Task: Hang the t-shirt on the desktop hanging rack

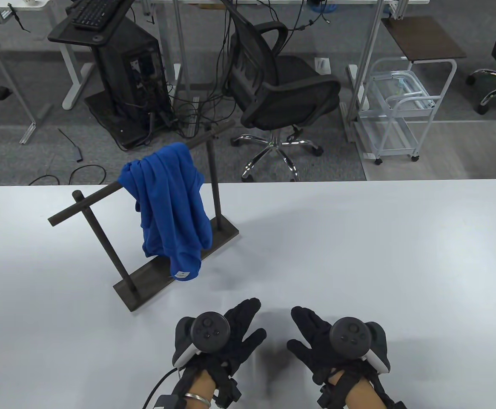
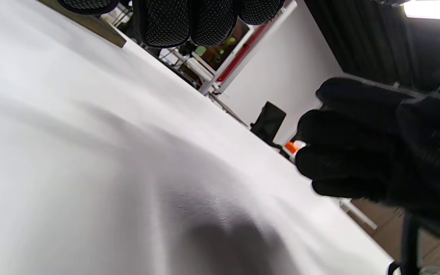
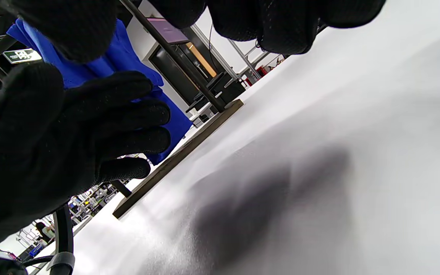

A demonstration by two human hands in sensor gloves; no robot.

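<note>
A blue t-shirt (image 1: 169, 204) hangs bunched over the top bar of a dark wooden desktop rack (image 1: 103, 238) on the left of the white table (image 1: 358, 255). Its lower end droops to the rack's base. Both gloved hands hover low over the table's front edge, apart from the rack. My left hand (image 1: 235, 336) is open and holds nothing. My right hand (image 1: 311, 341) is open and holds nothing. In the right wrist view the shirt (image 3: 128, 61) and rack base (image 3: 181, 152) show behind my left hand (image 3: 75, 126). In the left wrist view my right hand (image 2: 376, 152) shows at the right.
Behind the table stand a black office chair (image 1: 282, 85), a computer tower on a dark stand (image 1: 128, 72) with loose cables, and a white wire cart (image 1: 401, 110). The table's far edge runs just behind the rack.
</note>
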